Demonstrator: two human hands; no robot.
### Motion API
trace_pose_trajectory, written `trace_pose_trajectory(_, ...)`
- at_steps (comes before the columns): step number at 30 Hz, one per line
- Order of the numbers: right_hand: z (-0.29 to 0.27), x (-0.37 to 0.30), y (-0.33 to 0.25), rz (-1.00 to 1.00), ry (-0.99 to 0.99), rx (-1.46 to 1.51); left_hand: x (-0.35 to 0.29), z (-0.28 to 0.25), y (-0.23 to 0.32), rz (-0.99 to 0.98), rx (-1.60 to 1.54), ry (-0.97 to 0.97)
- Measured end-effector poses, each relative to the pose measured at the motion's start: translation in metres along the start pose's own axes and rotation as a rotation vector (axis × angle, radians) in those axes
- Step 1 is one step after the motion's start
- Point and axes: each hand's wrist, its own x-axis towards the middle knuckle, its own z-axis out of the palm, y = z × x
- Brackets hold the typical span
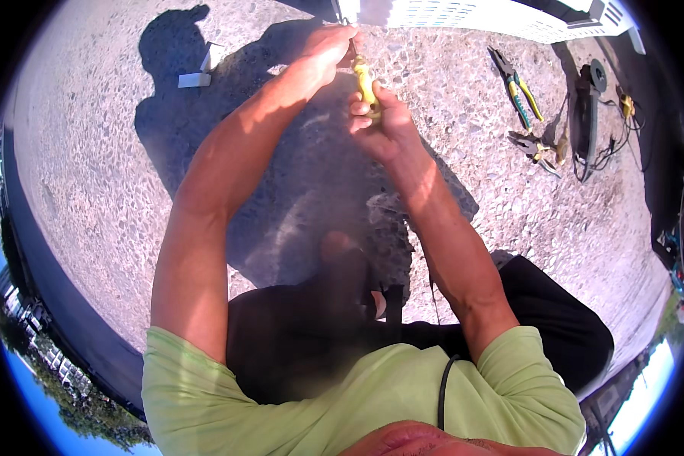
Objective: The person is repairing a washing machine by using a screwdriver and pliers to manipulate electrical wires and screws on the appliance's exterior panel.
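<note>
My right hand (380, 118) is closed round the yellow handle of a screwdriver (364, 82). Its thin shaft points away from me, toward the near left corner of a white slotted metal panel (448, 15). Beside the shaft, my left hand (330, 49) is closed near that same corner. Its fingertips are pressed together by the shaft and the panel's edge. Whether they pinch the shaft, a small part or the panel itself is too small to make out.
Right of my hands lie long-handled pliers (515, 85), a second pair of pliers (533, 150) and a dark angle grinder (588, 114) with a cord. At left, small white pieces (194, 79) rest on the rough concrete ground (91, 167).
</note>
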Motion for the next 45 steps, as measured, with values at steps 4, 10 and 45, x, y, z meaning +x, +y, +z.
trace_pose_trajectory(4, 0.031, -0.020, 0.010, -0.177, 0.369, -0.491, -0.002, 0.005, 0.000, 0.000, 0.037, 0.054)
trace_pose_trajectory(10, 0.025, -0.011, 0.015, -0.362, 0.389, -0.725, 0.004, 0.001, -0.004, 0.026, 0.034, 0.033)
trace_pose_trajectory(45, 0.007, -0.004, -0.015, -0.024, 0.061, -0.226, -0.004, 0.009, -0.001, -0.008, 0.007, 0.103)
